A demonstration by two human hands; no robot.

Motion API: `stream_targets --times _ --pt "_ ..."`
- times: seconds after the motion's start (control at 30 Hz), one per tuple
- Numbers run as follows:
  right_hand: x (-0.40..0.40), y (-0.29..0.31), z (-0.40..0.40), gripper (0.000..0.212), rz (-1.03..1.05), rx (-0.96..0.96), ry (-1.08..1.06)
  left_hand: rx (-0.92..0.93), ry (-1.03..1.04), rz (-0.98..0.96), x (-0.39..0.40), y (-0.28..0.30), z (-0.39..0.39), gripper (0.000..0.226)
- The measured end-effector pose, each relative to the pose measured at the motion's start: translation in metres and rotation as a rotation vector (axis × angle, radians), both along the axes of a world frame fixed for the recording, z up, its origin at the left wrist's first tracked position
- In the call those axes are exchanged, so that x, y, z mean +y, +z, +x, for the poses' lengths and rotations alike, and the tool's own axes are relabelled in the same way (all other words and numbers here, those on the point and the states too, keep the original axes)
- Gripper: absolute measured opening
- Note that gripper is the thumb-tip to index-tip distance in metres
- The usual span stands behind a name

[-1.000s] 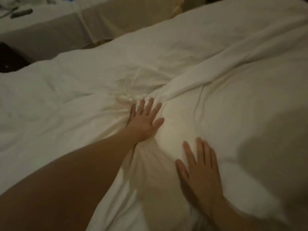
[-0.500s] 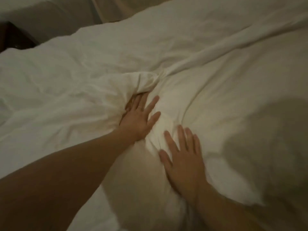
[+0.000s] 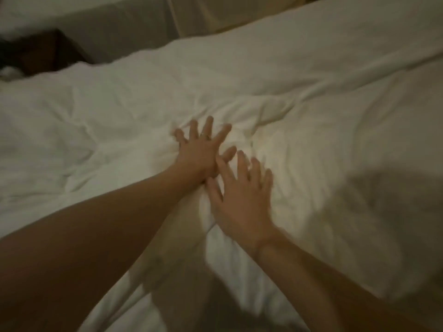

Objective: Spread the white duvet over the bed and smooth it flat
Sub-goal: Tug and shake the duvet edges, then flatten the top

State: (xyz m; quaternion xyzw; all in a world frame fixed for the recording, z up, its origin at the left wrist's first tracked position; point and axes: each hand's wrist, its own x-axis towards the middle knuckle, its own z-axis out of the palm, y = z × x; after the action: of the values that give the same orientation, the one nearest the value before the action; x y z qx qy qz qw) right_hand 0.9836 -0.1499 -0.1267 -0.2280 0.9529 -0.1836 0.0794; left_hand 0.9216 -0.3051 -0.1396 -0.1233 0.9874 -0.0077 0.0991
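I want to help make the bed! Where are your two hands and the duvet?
left hand [image 3: 199, 154], head view, back of hand
right hand [image 3: 242, 202], head view, back of hand
duvet [image 3: 335, 144], head view, wrinkled top

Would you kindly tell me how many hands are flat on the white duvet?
2. The left hand presses the crumpled white fabric duvet mid-bed with fingers spread; the right hand lies just nearer, beside it.

Duvet [image 3: 323, 97]: white, soft and puffy; I see it covering nearly the whole view.
Pose: lying spread out over the bed, reaching to the far edge at the upper left.
Surface: not flat; I see wrinkles bunched at the centre, and a long ridge running to the far right.
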Motion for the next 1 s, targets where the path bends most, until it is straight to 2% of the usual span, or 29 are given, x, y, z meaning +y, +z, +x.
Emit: stream_targets --times 0.03,0.13,0.2,0.27,0.33,0.4,0.47,0.5,0.53,0.6,0.73,0.8,0.87,0.9,0.93,0.97,1.0 --pt "0.002 -0.025 0.009 0.061 0.057 0.018 0.038 -0.007 0.038 0.047 -0.006 -0.026 0.012 0.068" --pt "0.066 -0.081 0.046 0.058 0.199 0.064 0.107 0.135 0.093 0.234 0.004 -0.083 0.048 0.069" --pt "0.099 -0.085 0.066 0.059 0.246 0.017 0.126 0.165 0.122 0.263 0.011 -0.081 0.057 0.069" --pt "0.109 -0.069 0.073 0.058 0.23 -0.05 0.118 0.049 0.12 0.273 0.011 -0.059 0.063 0.068" --pt "0.101 -0.045 0.067 0.058 0.195 -0.048 0.083 -0.066 0.035 0.25 0.001 -0.027 0.076 0.066" --pt "0.07 -0.021 0.063 0.055 0.088 0.012 0.111 0.07 -0.067 0.133 -0.024 0.005 0.084 0.059" --pt "0.008 0.008 0.065 0.055 -0.072 0.051 0.133 0.287 -0.03 -0.052 -0.057 0.029 0.089 0.057" --pt "-0.027 0.015 0.069 0.056 -0.126 0.048 0.131 0.312 0.02 -0.111 -0.076 0.032 0.092 0.058" --pt "-0.058 0.013 0.077 0.059 -0.129 0.008 0.156 0.247 0.069 -0.135 -0.092 0.025 0.098 0.059" --pt "-0.089 -0.015 0.1 0.062 -0.058 -0.043 0.226 0.092 0.149 -0.084 -0.11 -0.016 0.122 0.062" --pt "-0.035 -0.079 0.131 0.057 0.113 -0.013 0.315 0.065 0.248 0.147 -0.115 -0.076 0.148 0.064" --pt "-0.001 -0.081 0.142 0.055 0.157 -0.024 0.329 -0.08 0.263 0.291 -0.12 -0.061 0.136 0.065" --pt "0.013 -0.065 0.158 0.055 0.192 -0.081 0.241 -0.235 0.195 0.426 -0.136 -0.018 0.134 0.064" --pt "0.009 -0.051 0.164 0.058 0.19 -0.075 0.181 -0.251 0.157 0.455 -0.149 0.007 0.139 0.058" --pt "-0.001 -0.039 0.17 0.058 0.174 -0.03 0.121 -0.199 0.126 0.452 -0.163 0.03 0.147 0.049" --pt "-0.017 -0.028 0.178 0.056 0.128 0.016 0.072 -0.093 0.105 0.366 -0.177 0.047 0.158 0.042" --pt "-0.044 -0.011 0.186 0.053 0.057 0.017 0.064 0.045 0.092 0.188 -0.19 0.059 0.173 0.04"
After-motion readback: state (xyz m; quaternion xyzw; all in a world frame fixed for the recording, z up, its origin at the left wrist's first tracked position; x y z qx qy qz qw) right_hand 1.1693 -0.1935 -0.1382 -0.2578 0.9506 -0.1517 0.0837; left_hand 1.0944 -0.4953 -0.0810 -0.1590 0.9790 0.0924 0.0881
